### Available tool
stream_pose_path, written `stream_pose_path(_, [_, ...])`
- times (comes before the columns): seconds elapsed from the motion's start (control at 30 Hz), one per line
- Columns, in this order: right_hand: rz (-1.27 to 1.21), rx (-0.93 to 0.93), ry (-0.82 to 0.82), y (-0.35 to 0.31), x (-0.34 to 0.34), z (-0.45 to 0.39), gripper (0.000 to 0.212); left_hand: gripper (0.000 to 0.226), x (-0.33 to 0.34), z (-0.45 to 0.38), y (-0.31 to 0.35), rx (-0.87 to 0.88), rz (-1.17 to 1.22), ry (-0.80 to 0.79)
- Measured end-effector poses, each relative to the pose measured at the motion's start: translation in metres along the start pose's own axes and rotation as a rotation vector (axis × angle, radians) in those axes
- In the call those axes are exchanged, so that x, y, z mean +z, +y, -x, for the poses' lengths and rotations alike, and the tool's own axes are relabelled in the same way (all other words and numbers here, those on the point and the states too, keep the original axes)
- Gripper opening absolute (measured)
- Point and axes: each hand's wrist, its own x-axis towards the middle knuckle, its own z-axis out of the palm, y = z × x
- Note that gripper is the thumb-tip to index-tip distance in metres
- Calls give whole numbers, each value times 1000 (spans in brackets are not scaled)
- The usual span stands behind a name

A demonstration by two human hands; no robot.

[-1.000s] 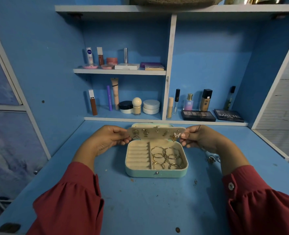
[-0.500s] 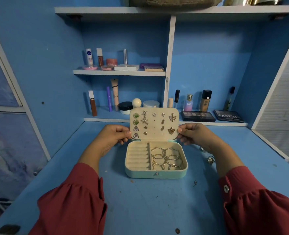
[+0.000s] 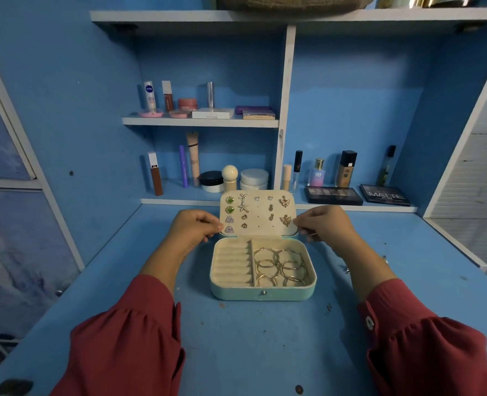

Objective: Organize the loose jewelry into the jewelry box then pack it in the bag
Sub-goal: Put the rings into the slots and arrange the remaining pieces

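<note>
Lid: the earring panel (image 3: pixel 258 214) of the jewelry box (image 3: pixel 263 270) now stands upright at the far edge of the box; a second ago it was tipped low over the tray.
Left hand (image 3: pixel 193 228): its fingers pinch the panel's left edge.
Right hand (image 3: pixel 326 224): its fingers pinch the panel's right edge, just beside a butterfly stud.
Box position: on the blue counter (image 3: pixel 251 344), between the two forearms, its clasp side nearest the person.
Contents: gold hoops (image 3: pixel 281 265) lie heaped in the right compartment; the ribbed ring rolls (image 3: pixel 232 264) on the left hold nothing; pairs of studs sit pinned in the panel.
Loose pieces: a few small items (image 3: pixel 348 270) lie on the counter right of the box, partly hidden by the right forearm.
Meaning: the box is open again, so I judge more sorting is coming before it shuts for packing.
</note>
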Motion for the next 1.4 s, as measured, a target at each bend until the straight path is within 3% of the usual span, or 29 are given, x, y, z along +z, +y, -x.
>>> stream_pose_path(0.47, [29, 97, 48, -5, 6, 2, 10, 11, 1, -4, 0, -63, 20, -8])
stream_pose_path(0.7, [115, 92, 94, -1, 7, -3, 9, 34, 3, -5, 1, -51, 18, -36])
stream_pose_path(0.97, [220, -54, 53, 5, 13, -4, 18, 23, 14, -8, -1, 27, -149, 13])
stream_pose_path(1.4, [180, -23, 38, 3, 13, -6, 18, 25, 15, -10, 1, 61, -333, 2])
